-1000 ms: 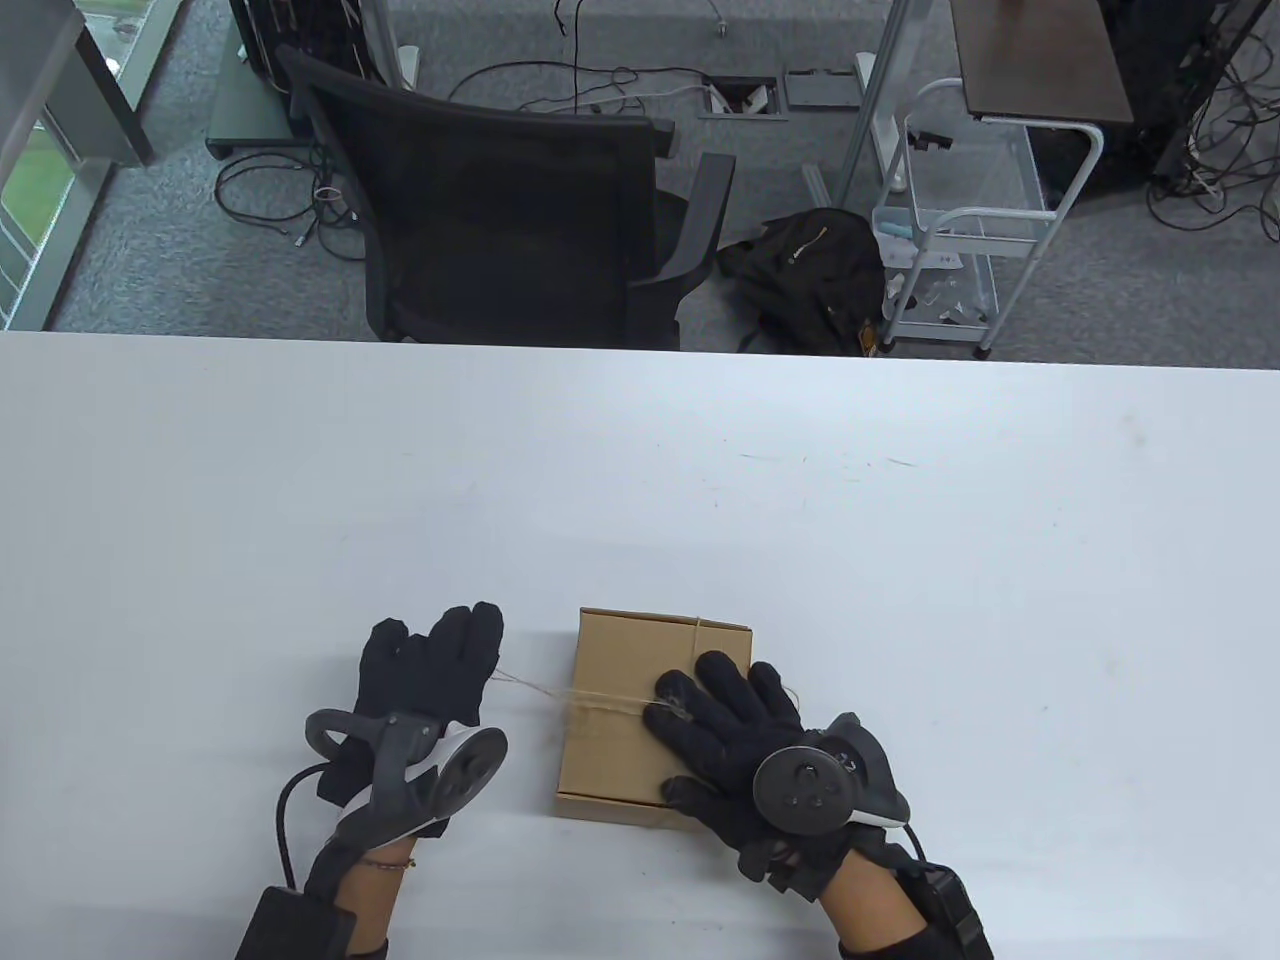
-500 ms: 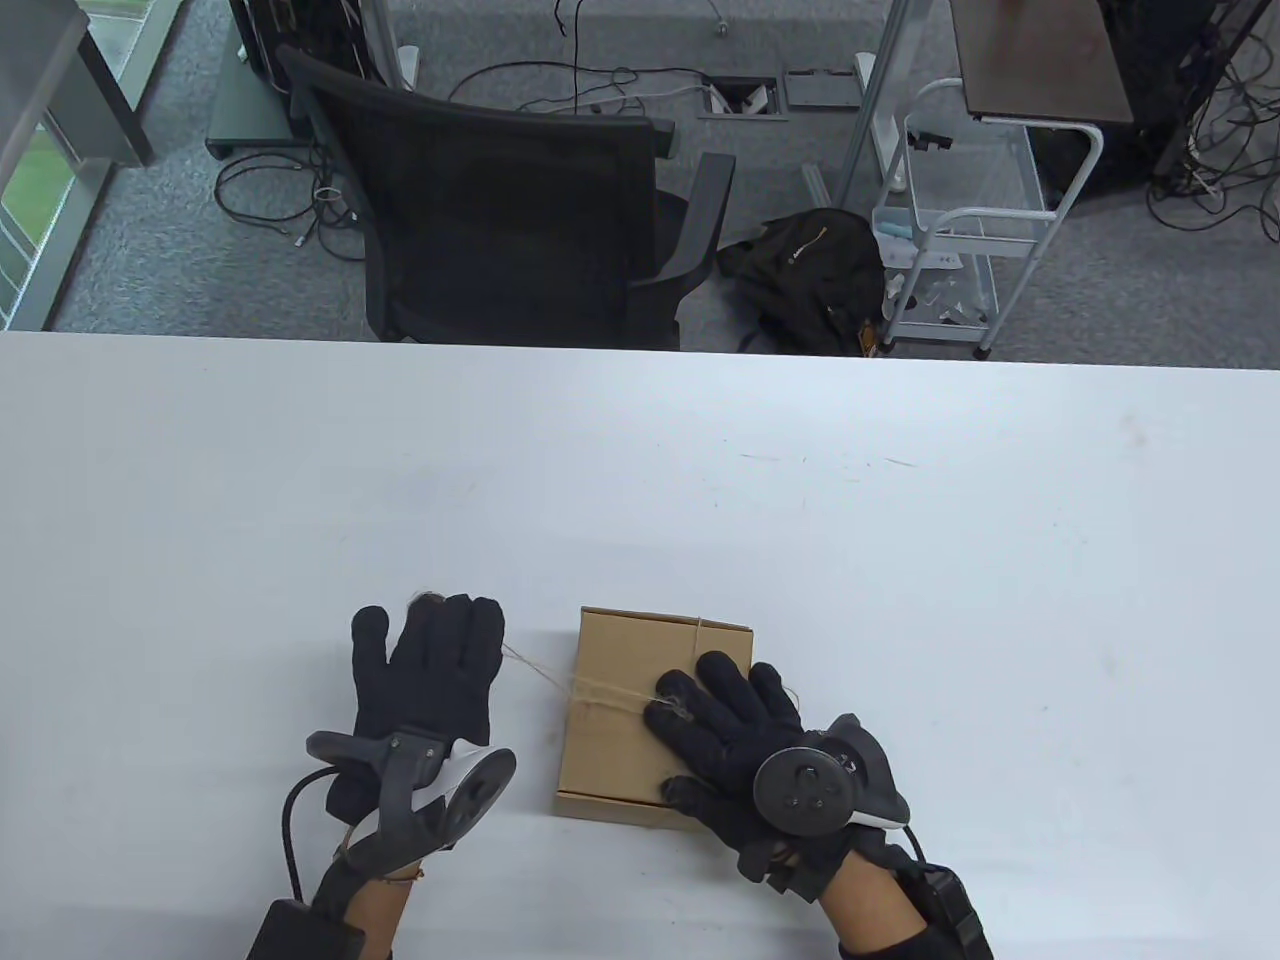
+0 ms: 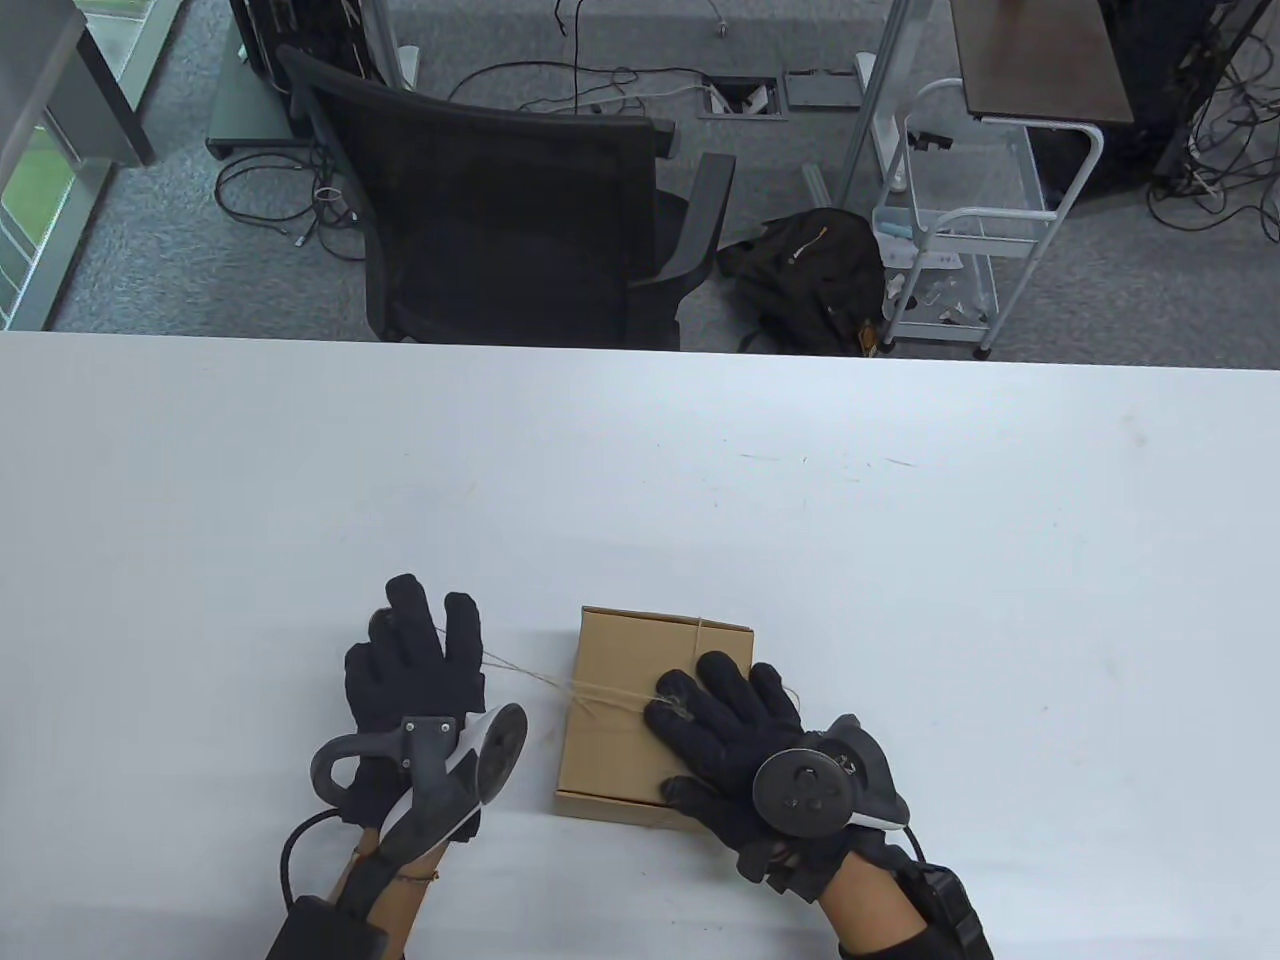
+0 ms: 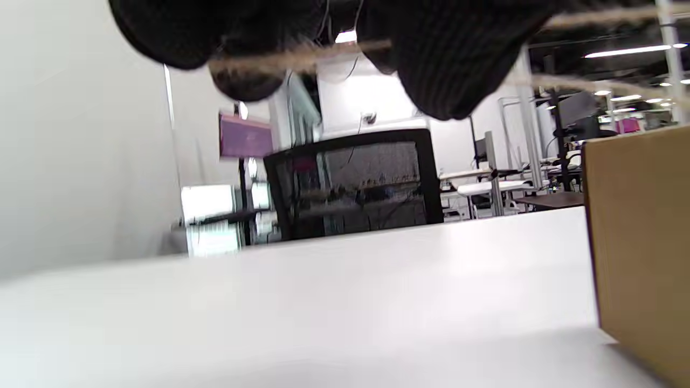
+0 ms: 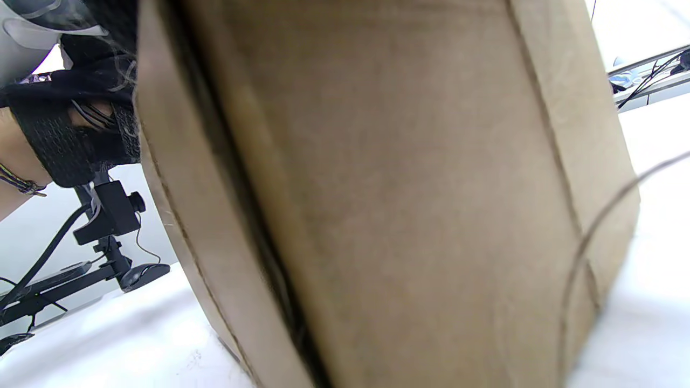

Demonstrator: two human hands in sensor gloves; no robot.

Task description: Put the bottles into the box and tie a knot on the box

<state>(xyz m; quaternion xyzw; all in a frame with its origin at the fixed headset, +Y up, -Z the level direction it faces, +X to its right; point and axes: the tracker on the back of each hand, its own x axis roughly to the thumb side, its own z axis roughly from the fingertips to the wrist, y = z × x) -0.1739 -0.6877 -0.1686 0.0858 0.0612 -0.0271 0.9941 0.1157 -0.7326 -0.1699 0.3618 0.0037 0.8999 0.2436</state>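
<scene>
A closed cardboard box (image 3: 620, 740) sits near the table's front edge, with thin twine (image 3: 520, 677) wrapped around it. No bottle shows in any view. My right hand (image 3: 720, 720) lies flat on the lid, its fingertips pressing the twine where the strands cross. My left hand (image 3: 420, 660) is left of the box and apart from it, holding a taut strand that runs from the lid up between its raised fingers. The left wrist view shows the twine (image 4: 302, 56) crossing under the fingertips (image 4: 447, 64), with the box (image 4: 641, 242) at the right. The right wrist view is filled by the box (image 5: 404, 188).
The white table (image 3: 800, 520) stretches wide behind and to both sides of the box. Beyond its far edge stand a black office chair (image 3: 500, 200), a dark backpack (image 3: 810, 270) and a white wire cart (image 3: 960, 230) on the floor.
My left hand has slid forward and turned, fingers now raised and spread, carrying the twine's free end further from me. The right hand and the box have not moved.
</scene>
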